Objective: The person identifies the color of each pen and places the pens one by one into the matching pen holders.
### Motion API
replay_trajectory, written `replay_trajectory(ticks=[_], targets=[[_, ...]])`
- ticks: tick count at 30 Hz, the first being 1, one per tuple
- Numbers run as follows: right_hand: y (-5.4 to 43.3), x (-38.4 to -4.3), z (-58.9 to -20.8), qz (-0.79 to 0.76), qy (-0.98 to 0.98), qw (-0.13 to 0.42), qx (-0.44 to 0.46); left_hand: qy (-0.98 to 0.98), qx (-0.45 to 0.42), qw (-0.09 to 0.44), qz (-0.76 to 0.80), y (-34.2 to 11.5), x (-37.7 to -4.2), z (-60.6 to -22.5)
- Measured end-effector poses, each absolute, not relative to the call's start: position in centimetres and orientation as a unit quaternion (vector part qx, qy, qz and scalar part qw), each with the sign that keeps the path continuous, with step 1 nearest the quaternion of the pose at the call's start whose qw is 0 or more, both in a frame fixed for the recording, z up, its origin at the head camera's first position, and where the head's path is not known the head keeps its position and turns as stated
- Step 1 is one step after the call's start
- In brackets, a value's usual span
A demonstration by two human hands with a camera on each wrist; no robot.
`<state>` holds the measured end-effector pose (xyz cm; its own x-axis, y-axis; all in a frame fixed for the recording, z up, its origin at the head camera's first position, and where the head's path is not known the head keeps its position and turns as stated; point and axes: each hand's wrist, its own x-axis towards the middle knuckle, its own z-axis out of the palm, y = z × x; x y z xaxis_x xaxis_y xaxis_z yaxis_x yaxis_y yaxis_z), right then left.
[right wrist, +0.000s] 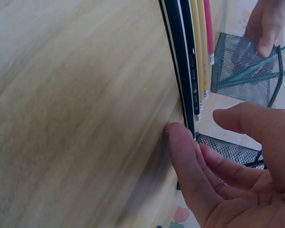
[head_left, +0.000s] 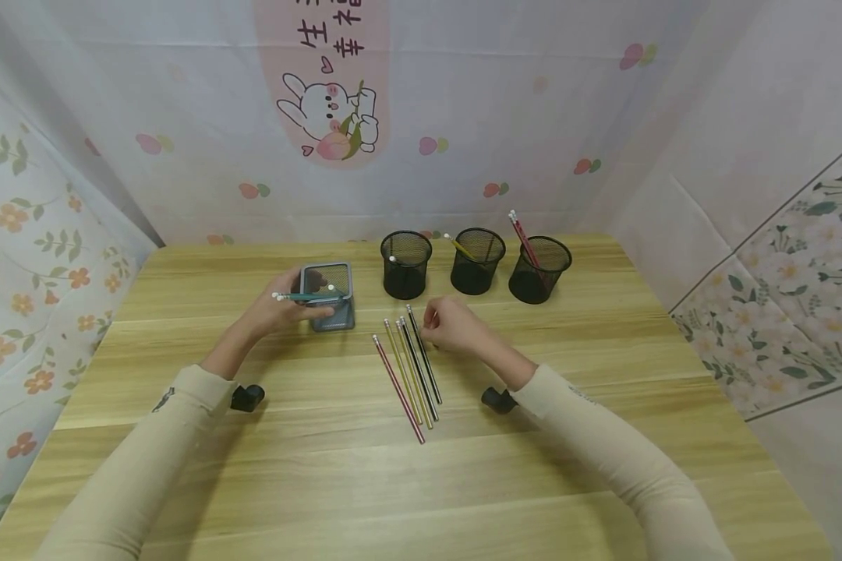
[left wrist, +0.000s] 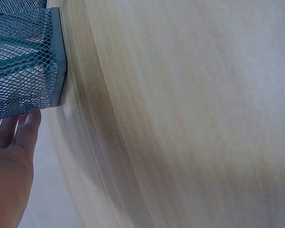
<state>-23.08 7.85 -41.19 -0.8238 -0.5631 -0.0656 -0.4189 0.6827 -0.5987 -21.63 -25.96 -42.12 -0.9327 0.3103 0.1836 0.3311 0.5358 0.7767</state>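
On the left side of the table, my left hand [head_left: 281,304] grips a square grey mesh pencil holder [head_left: 333,318], with thumb and fingers on opposite sides. Green pencils [head_left: 302,297] with white erasers lean in it, also visible through its mesh [left wrist: 23,66]. My right hand [head_left: 454,326] is at the eraser end of the rightmost black pencil [head_left: 424,354]. In the right wrist view its fingertips [right wrist: 180,135] are right at that pencil's end, the thumb standing apart. Beside it lie another black pencil [right wrist: 187,33], yellow pencils [head_left: 403,374] and a red pencil [head_left: 397,389].
Three round black mesh holders stand along the back: the left holder [head_left: 405,282] with a white-tipped pencil, the middle holder [head_left: 473,276] with a yellow pencil, the right holder [head_left: 531,287] with red pencils [head_left: 525,240]. Behind the wooden table [head_left: 323,483] hangs a printed curtain [head_left: 463,93].
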Motion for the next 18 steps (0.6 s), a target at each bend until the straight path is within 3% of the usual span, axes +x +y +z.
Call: replay_trajectory(ticks=[6,18], targets=[[7.4,-22.8,-41.4,-0.307,0.905,0.164,-0.245,-0.877,-0.181,0.011,-0.446,-25.9,-21.5,-42.1],[6.6,-22.8,-41.7,-0.268,0.923,0.169,-0.219,-0.880,-0.181,0.013,-0.439,-26.0,-21.6,-42.1]])
